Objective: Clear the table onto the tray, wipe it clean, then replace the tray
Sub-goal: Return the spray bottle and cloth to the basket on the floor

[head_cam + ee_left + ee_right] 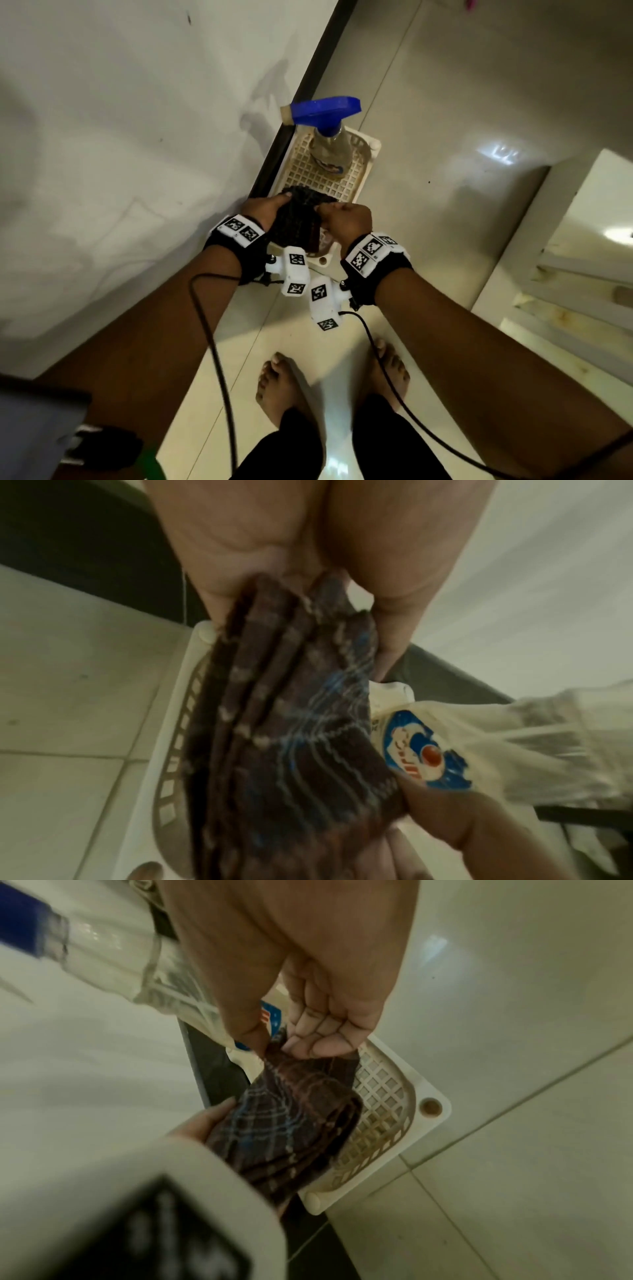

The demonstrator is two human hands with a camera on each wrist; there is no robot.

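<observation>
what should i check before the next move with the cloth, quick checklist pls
1. Left hand grips the folded cloth: ok.
2. Right hand pinches the cloth's far edge: ok.
3. Cloth clear of the tray: cannot tell; it hangs over the near end.
4. Spray bottle upright in the tray: ok.
5. Tray on the floor beside the table, not on it: ok.
6. Table wiped clean: not ok, smears and specks show.
</observation>
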